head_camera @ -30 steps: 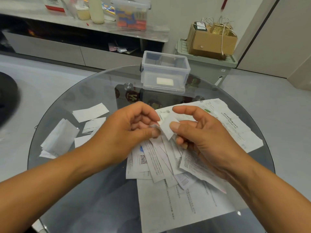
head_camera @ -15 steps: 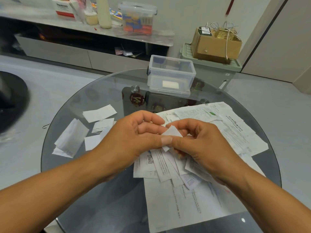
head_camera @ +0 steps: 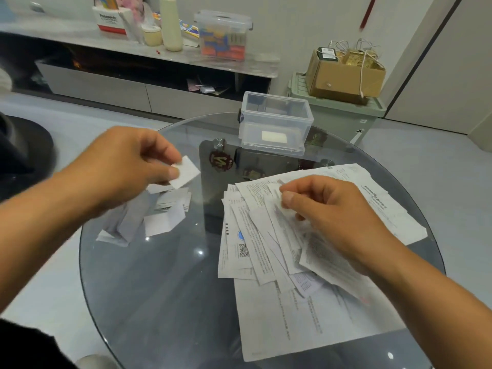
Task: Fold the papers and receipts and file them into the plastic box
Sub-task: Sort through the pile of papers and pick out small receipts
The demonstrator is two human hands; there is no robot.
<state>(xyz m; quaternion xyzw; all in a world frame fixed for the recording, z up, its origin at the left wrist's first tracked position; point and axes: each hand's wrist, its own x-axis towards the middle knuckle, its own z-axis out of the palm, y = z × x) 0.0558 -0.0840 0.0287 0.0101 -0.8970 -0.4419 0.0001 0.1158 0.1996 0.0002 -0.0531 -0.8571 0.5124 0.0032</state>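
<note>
Table [head_camera: 165, 288], round, of dark glass; all task items are borne on it. Bare glass is left along the near-left arc and in a lane down the middle, between the two groups of paper, so room for moving is judged ample there. The rim at the near right is overhung by the largest sheet.

Pile of unfolded papers [head_camera: 292, 315], spread across the right half; large sheets are laid lowest, narrow receipts fanned on top, presumably so that each can be picked off singly. Its far-right corners reach close to the table edge, where a slip could be pushed off.

Plastic box [head_camera: 275, 123], clear, lidless, set at the far edge beyond the pile. One small white slip appears to lie in it; whether inside or beneath the floor cannot be told. Its open top is unobstructed.

Stack of folded pieces [head_camera: 159, 219], gathered on the left half, well apart from the unfolded pile, evidently kept separate before filing.

Right hand [head_camera: 332, 217], held over the pile, thumb and forefinger pinching the upper end of a receipt strip [head_camera: 277, 217], judged the next piece to be folded.

Left hand [head_camera: 127, 166], held above the folded stack, pinching a small folded slip [head_camera: 186, 171] between thumb and fingers, apparently to be set down with the others.
</note>
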